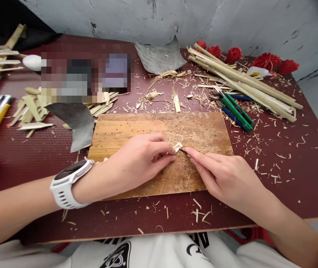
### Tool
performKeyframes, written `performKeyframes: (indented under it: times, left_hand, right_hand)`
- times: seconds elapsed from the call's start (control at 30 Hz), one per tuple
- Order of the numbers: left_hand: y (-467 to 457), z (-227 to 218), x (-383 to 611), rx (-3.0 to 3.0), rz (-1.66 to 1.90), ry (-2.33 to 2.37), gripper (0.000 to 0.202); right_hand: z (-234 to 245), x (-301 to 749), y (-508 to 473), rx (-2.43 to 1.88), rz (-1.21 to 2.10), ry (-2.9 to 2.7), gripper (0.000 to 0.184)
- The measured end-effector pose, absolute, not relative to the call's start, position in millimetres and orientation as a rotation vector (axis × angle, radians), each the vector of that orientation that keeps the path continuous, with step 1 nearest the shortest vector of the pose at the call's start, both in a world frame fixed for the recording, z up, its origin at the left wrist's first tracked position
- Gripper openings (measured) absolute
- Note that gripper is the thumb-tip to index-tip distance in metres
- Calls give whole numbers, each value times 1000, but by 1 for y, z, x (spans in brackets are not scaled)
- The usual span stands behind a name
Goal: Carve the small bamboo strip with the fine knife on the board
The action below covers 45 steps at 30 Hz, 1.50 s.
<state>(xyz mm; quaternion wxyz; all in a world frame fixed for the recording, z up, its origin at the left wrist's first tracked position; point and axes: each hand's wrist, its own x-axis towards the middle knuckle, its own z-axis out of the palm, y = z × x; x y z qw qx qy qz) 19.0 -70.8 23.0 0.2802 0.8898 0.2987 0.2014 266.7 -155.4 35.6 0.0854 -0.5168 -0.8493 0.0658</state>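
Maroon table (287,156) bearing board (125,130) | left hand (136,160) pinching strip (177,147) at board's 3 o'clock | right hand (226,178) gripping blade (184,151), touching strip | stalks (245,82) lying at 1 o'clock

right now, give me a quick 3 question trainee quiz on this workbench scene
1. True or false: the left hand pinches a small pale strip piece over the wooden board.
2. What does the right hand hold against that piece?
A. a green cutter
B. a thin dark blade
C. a red flower
3. Fill in: the green cutter lies beside the bundle of long pale ____.

Key
1. True
2. B, the thin dark blade shows just past the right fingers.
3. Stalks
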Motion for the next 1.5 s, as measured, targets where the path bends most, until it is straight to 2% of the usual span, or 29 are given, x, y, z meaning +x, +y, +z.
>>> performKeyframes:
  times: [0.3,0.7,0.93,1.17,1.5]
  left_hand:
    - [-72,20,22,2400,616,759,9]
    - [-71,18,20,2378,601,726,10]
    - [-70,18,21,2348,563,753,5]
    - [-69,20,22,2335,518,762,19]
    - [-69,18,22,2323,564,741,19]
  right_hand:
    - [34,263,-160,-1522,-11,-2591,44]
    - [31,248,-173,-1605,-344,-2804,66]
    - [26,257,-168,-1595,-145,-2706,56]
    - [30,261,-165,-1562,44,-2624,49]
    - [38,263,-170,-1566,-4,-2608,47]
